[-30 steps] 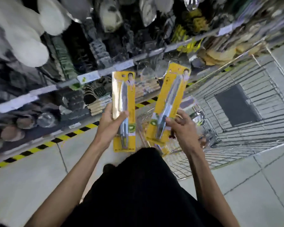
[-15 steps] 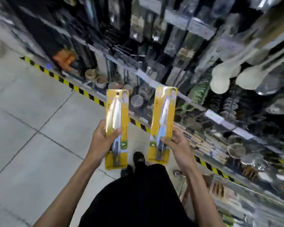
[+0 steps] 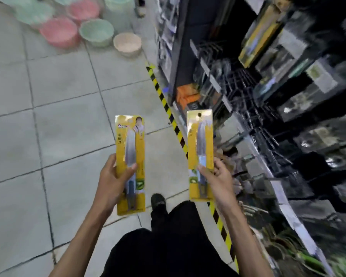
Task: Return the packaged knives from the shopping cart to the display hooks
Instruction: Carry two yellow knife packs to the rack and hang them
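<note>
I hold two packaged knives upright in front of me, each a steel blade on a long yellow card. My left hand (image 3: 112, 182) grips the left knife pack (image 3: 130, 148) around its lower half, thumb across the front. My right hand (image 3: 218, 180) pinches the right knife pack (image 3: 200, 136) near the handle; its hang hole shows at the top. The display hooks (image 3: 246, 90), thin black wire pegs, jut from the dark shelving on the right, blurred. The shopping cart is out of view.
Shelving full of blurred kitchenware (image 3: 308, 136) runs down the right side, edged by a yellow-black floor stripe (image 3: 164, 100). Pink, green and beige plastic basins (image 3: 94, 31) stand on the tiled floor at the far left. My foot (image 3: 158, 202) is below the packs.
The view has swung left away from the cart, so the shelving now lies on my right. Both hands keep their packs upright, now spaced a little wider apart.
</note>
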